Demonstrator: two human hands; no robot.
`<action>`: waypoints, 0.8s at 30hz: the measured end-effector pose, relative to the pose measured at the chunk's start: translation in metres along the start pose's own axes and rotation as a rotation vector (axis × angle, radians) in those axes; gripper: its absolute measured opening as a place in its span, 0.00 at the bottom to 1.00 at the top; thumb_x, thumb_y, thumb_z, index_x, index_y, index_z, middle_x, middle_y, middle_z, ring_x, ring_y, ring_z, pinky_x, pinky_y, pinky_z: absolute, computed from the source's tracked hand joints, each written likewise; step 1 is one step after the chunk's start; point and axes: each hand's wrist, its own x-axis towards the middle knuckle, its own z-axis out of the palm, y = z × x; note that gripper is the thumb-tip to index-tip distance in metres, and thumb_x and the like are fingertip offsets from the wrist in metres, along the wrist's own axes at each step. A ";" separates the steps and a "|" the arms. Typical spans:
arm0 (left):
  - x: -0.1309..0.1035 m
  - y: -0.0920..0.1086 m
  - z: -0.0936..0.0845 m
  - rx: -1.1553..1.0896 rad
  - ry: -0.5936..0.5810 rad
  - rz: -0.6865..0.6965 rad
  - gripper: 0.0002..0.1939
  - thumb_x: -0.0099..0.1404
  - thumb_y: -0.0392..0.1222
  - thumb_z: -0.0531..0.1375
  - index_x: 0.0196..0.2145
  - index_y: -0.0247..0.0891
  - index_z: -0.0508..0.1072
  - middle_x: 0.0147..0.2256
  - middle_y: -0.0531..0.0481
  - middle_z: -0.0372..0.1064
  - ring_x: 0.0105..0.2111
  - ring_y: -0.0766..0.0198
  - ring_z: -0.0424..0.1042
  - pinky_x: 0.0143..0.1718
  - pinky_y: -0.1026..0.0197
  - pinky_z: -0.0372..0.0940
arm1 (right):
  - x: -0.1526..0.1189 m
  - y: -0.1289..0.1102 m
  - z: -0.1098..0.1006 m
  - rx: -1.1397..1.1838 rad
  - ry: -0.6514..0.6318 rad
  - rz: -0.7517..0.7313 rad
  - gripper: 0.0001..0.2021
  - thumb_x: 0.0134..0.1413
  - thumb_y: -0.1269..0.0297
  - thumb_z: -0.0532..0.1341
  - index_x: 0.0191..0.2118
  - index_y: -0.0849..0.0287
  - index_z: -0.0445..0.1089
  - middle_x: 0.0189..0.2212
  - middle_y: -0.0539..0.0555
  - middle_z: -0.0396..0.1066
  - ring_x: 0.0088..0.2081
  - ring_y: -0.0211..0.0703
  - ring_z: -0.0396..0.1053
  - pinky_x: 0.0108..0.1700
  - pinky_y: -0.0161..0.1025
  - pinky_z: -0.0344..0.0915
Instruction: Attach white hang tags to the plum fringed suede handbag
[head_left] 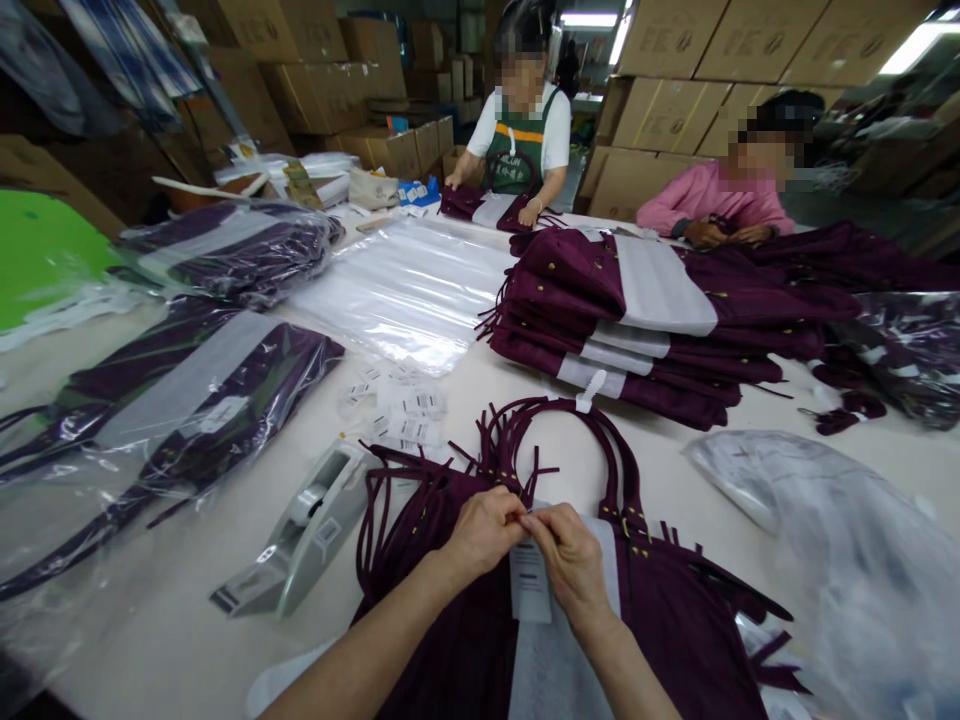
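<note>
A dark purple handbag (675, 620) with fringed ties and looped handles lies flat in front of me, a white paper strip (562, 670) across its middle. My left hand (486, 525) and my right hand (574, 560) meet over the bag near the handle base, fingertips pinched together. Just below the fingers hangs a white printed label (530, 580) in a clear sleeve. Both hands seem to pinch its top end or a thin tie there; the fingers hide exactly what. A white tag (590, 390) sits on the handle loop.
A tape dispenser (315, 530) stands left of the bag, with loose printed labels (409, 410) behind it. Clear plastic bags (420, 280) lie mid-table. Stacked purple bags (562, 290) rise behind the handles; bagged ones (217, 380) lie left. Crumpled white wrapping (840, 540) is at right. Two people work across the table.
</note>
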 end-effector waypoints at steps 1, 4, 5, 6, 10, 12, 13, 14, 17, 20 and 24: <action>0.001 0.002 0.000 0.046 -0.005 -0.018 0.05 0.54 0.40 0.58 0.25 0.37 0.72 0.25 0.55 0.62 0.25 0.69 0.61 0.27 0.66 0.53 | 0.000 0.000 0.000 -0.032 -0.008 -0.025 0.14 0.55 0.56 0.54 0.27 0.59 0.69 0.23 0.51 0.66 0.27 0.38 0.65 0.31 0.34 0.61; 0.002 0.007 0.001 0.164 -0.011 -0.062 0.05 0.55 0.39 0.57 0.26 0.37 0.72 0.26 0.54 0.64 0.25 0.68 0.62 0.28 0.65 0.53 | -0.003 0.000 0.002 -0.072 -0.002 -0.021 0.13 0.57 0.59 0.52 0.29 0.59 0.69 0.25 0.53 0.67 0.29 0.39 0.66 0.33 0.35 0.62; 0.002 0.008 0.001 0.190 -0.010 -0.072 0.05 0.55 0.38 0.56 0.26 0.37 0.72 0.26 0.54 0.65 0.26 0.68 0.62 0.28 0.65 0.53 | -0.004 0.000 0.004 -0.057 0.013 -0.002 0.13 0.57 0.59 0.51 0.30 0.59 0.70 0.26 0.53 0.68 0.29 0.39 0.67 0.33 0.36 0.62; 0.002 0.008 0.002 0.206 -0.009 -0.083 0.05 0.55 0.37 0.56 0.27 0.38 0.72 0.27 0.53 0.65 0.26 0.68 0.63 0.29 0.65 0.53 | -0.005 0.001 0.006 -0.027 0.025 0.023 0.13 0.56 0.59 0.51 0.31 0.59 0.70 0.26 0.53 0.69 0.30 0.39 0.67 0.34 0.36 0.63; 0.003 0.009 0.002 0.212 -0.012 -0.116 0.05 0.55 0.36 0.55 0.27 0.39 0.72 0.28 0.53 0.67 0.27 0.68 0.64 0.29 0.66 0.54 | -0.010 0.004 0.016 0.144 0.086 0.205 0.12 0.52 0.58 0.54 0.34 0.60 0.70 0.30 0.55 0.71 0.34 0.42 0.68 0.38 0.38 0.65; 0.003 0.009 0.002 0.208 -0.014 -0.127 0.05 0.55 0.36 0.55 0.27 0.39 0.72 0.28 0.54 0.66 0.27 0.68 0.64 0.29 0.66 0.54 | -0.012 0.006 0.020 0.219 0.121 0.299 0.13 0.49 0.57 0.56 0.34 0.60 0.70 0.32 0.55 0.72 0.35 0.43 0.68 0.40 0.41 0.64; 0.003 0.009 0.002 0.207 -0.012 -0.130 0.05 0.54 0.36 0.55 0.26 0.39 0.71 0.28 0.54 0.66 0.27 0.68 0.64 0.29 0.66 0.55 | -0.012 0.006 0.021 0.253 0.141 0.335 0.13 0.48 0.56 0.57 0.34 0.60 0.71 0.32 0.55 0.72 0.36 0.44 0.68 0.42 0.42 0.64; 0.004 0.010 0.002 0.203 -0.007 -0.132 0.05 0.54 0.35 0.55 0.25 0.38 0.71 0.27 0.54 0.66 0.27 0.68 0.64 0.29 0.66 0.55 | -0.012 0.007 0.023 0.290 0.165 0.368 0.13 0.46 0.55 0.58 0.34 0.60 0.71 0.32 0.55 0.72 0.36 0.44 0.68 0.42 0.42 0.63; 0.004 0.008 0.001 0.156 0.009 -0.112 0.06 0.54 0.34 0.55 0.23 0.38 0.70 0.25 0.55 0.64 0.26 0.69 0.63 0.29 0.66 0.55 | -0.010 0.006 0.027 0.473 0.236 0.481 0.14 0.41 0.54 0.61 0.33 0.59 0.71 0.29 0.52 0.72 0.33 0.43 0.68 0.40 0.41 0.64; 0.002 0.002 0.001 -0.023 0.061 -0.047 0.06 0.52 0.32 0.54 0.22 0.37 0.69 0.24 0.55 0.63 0.26 0.69 0.63 0.29 0.67 0.57 | -0.007 0.005 0.030 0.691 0.280 0.601 0.16 0.36 0.55 0.65 0.32 0.59 0.69 0.22 0.48 0.69 0.25 0.38 0.65 0.29 0.36 0.63; -0.004 -0.004 -0.001 -0.337 0.189 -0.138 0.07 0.52 0.34 0.54 0.30 0.36 0.69 0.20 0.58 0.61 0.19 0.71 0.61 0.24 0.67 0.57 | -0.005 0.004 0.028 0.777 0.257 0.653 0.14 0.32 0.57 0.67 0.28 0.60 0.70 0.20 0.47 0.67 0.22 0.34 0.62 0.25 0.32 0.60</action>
